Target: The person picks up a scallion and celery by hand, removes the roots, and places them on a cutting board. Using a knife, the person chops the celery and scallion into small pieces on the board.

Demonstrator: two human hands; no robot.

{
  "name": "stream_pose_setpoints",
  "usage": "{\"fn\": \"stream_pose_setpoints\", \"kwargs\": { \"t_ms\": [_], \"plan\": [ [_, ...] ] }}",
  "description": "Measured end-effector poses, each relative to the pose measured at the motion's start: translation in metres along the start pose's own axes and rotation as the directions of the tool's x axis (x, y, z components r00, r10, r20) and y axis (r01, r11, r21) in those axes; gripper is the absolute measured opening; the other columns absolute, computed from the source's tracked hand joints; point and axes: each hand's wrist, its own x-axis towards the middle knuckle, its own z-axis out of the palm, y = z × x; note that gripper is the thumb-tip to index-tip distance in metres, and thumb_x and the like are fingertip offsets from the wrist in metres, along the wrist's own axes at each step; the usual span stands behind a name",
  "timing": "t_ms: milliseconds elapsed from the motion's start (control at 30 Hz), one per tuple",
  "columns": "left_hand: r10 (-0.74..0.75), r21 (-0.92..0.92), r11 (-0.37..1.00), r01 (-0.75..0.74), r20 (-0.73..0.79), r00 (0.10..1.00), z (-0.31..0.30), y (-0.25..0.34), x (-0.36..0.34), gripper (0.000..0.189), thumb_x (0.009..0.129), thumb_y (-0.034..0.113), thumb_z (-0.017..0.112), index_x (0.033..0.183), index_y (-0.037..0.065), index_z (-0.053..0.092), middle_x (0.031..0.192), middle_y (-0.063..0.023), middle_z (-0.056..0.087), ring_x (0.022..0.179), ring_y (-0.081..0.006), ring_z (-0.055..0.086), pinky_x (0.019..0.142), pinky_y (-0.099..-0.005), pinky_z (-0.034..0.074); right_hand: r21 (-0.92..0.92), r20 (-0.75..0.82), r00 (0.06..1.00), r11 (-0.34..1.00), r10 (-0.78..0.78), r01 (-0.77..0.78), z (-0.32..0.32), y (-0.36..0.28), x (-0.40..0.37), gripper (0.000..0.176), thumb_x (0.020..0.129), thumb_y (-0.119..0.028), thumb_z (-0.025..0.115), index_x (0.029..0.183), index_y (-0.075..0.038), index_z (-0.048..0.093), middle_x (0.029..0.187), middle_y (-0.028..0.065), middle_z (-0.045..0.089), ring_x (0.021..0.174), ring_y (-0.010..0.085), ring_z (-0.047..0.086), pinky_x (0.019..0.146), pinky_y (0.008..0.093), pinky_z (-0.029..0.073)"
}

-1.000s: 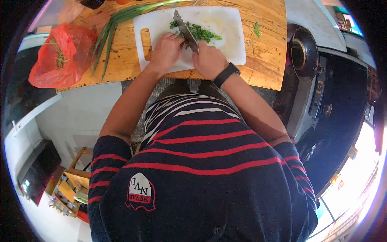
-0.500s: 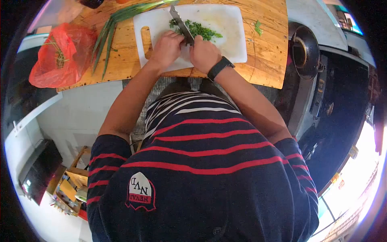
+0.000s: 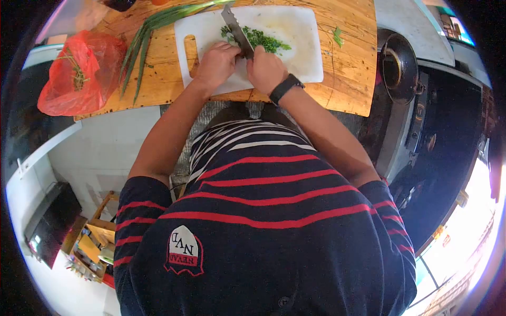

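My right hand [image 3: 266, 71] is wrapped round the handle of a kitchen knife [image 3: 236, 30], whose blade slants away to the upper left. Close beside the blade, my left hand [image 3: 216, 63] presses curled fingers down on the white cutting board [image 3: 300, 66]. Whatever lies under those fingertips is mostly hidden. A pile of chopped green leaves [image 3: 269, 42] spreads over the board on the far side of the knife.
Long spring onions [image 3: 143, 50] lie left of the board on the wooden table [image 3: 348, 79]. A red plastic bag [image 3: 95, 68] with stems sits at the table's left edge. One leaf scrap [image 3: 337, 37] lies right of the board. A black wok [image 3: 399, 68] stands beyond the right edge.
The knife blade has shifted slightly, and my right hand with it. My left hand stays in nearly the same place.
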Motion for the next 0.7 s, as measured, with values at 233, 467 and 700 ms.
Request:
{"fn": "stream_pose_setpoints", "kwargs": {
  "t_ms": [233,467,700],
  "plan": [
    [-0.013,-0.076,0.997,0.008,-0.062,0.998,0.0,0.002,-0.002,0.014,0.075,0.001,0.064,0.088,0.003,0.068,0.085,-0.0144,0.067,0.085,-0.032,0.064,0.076,-0.0412,0.052,-0.047,0.107,0.99,0.995,0.09,-0.085,-0.004,-0.006,-0.002,0.021,0.086,-0.018,0.054,0.091,0.003,0.053,0.078,0.0281,0.066,0.076,0.0441,0.068,0.068,0.0513,0.055],
    [-0.094,-0.048,0.995,0.093,-0.024,0.995,-0.007,0.011,-0.002,0.013,0.077,0.0,0.063,0.089,0.002,0.067,0.086,-0.0152,0.067,0.085,-0.034,0.063,0.073,-0.043,0.052,-0.029,0.029,1.0,1.0,0.005,-0.004,0.005,0.001,-0.006,0.022,0.087,-0.02,0.058,0.093,0.0,0.05,0.07,0.0258,0.063,0.068,0.046,0.064,0.065,0.0555,0.051],
    [-0.061,-0.068,0.995,0.066,0.07,0.996,-0.014,0.007,-0.001,0.018,0.08,0.003,0.062,0.096,0.003,0.068,0.092,-0.0154,0.067,0.091,-0.0343,0.063,0.08,-0.0427,0.052,-0.032,0.057,0.998,0.999,0.031,-0.029,-0.007,-0.003,0.005,0.02,0.086,-0.017,0.052,0.091,0.003,0.053,0.077,0.0288,0.066,0.075,0.0451,0.067,0.068,0.0531,0.054]
  ]
}}
